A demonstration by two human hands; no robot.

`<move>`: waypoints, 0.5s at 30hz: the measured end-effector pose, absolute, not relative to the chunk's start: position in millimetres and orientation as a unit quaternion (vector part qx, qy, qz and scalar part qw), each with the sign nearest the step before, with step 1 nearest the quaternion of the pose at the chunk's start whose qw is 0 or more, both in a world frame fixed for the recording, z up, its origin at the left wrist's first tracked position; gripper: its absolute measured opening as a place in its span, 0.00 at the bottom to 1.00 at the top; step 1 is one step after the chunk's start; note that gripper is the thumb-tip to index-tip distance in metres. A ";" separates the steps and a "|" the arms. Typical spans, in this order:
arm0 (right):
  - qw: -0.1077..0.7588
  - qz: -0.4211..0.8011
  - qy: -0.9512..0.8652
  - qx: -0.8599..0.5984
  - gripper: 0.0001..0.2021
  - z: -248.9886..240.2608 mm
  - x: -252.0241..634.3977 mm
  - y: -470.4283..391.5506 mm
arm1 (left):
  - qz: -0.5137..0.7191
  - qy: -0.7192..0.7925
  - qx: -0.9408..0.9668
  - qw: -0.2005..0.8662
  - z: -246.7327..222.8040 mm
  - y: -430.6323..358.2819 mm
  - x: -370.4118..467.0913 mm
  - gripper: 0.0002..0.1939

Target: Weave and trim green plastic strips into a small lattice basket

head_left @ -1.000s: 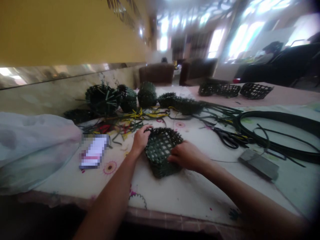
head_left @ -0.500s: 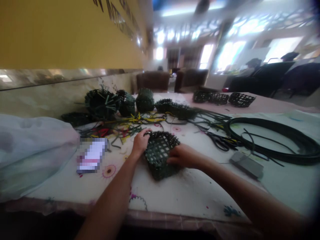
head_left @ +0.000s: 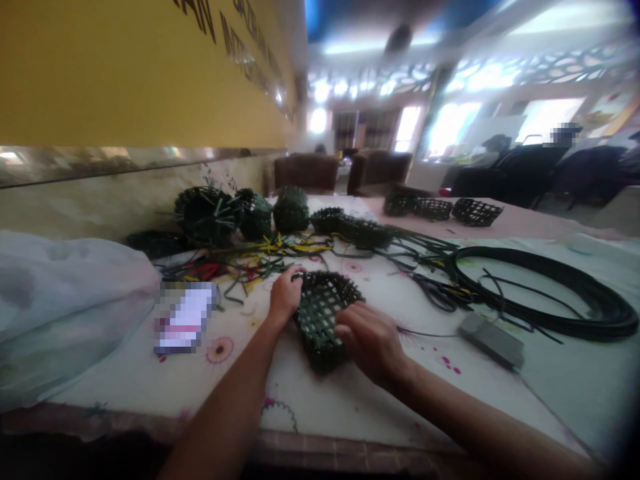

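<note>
A small dark green woven basket [head_left: 320,310] lies tilted on the table, its open lattice facing me. My left hand [head_left: 287,293] is closed on the basket's rim at the upper left, thumb and fingers around the edge. At the basket's right side is my right hand [head_left: 373,337], its fingers curled together against the weave. Whether those fingers pinch a strip or the basket wall is hidden. A thin dark strip [head_left: 427,333] runs rightward from behind the right hand towards a grey block [head_left: 493,340].
A coil of dark strip [head_left: 545,327] and black scissors [head_left: 435,293] lie to the right. Several woven baskets [head_left: 291,210] and loose coloured strips [head_left: 280,245] line the back. On the left are a white plastic bag [head_left: 75,320] and a blurred-out flat item [head_left: 185,317].
My right hand has shifted slightly right and turned, its fingers moving from the basket's lattice to its right edge. The left hand keeps its hold. The view has tilted slightly up.
</note>
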State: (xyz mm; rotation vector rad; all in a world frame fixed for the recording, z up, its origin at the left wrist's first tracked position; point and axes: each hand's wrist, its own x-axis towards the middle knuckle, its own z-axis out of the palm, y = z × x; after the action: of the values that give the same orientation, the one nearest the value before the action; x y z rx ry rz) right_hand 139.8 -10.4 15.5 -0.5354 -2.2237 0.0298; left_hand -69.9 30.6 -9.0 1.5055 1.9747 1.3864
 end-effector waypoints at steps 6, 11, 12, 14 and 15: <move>0.192 0.043 -0.921 -0.335 0.26 11.1 120.9 3.2 | 0.480 0.687 0.525 0.149 -5.2 27.0 -67.1 0.19; 0.072 0.084 -0.902 -0.418 0.24 22.0 104.2 10.1 | 0.477 0.687 0.525 0.160 -4.7 27.2 -66.8 0.19; 0.069 0.085 -0.900 -0.421 0.24 21.3 100.8 11.3 | 0.477 0.687 0.524 0.162 -4.6 27.0 -66.7 0.19; 0.066 0.088 -0.898 -0.425 0.24 17.7 95.4 13.8 | 0.477 0.688 0.522 0.165 -4.5 26.5 -66.4 0.19; 0.064 0.089 -0.898 -0.426 0.22 15.4 93.5 15.0 | 0.477 0.688 0.521 0.167 -4.5 26.3 -66.2 0.19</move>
State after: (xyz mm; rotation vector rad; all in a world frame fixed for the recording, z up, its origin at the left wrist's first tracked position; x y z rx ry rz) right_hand 93.5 15.0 15.4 -1.2870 -2.7105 0.2695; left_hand -66.2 26.3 -4.5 1.4833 1.9572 1.3581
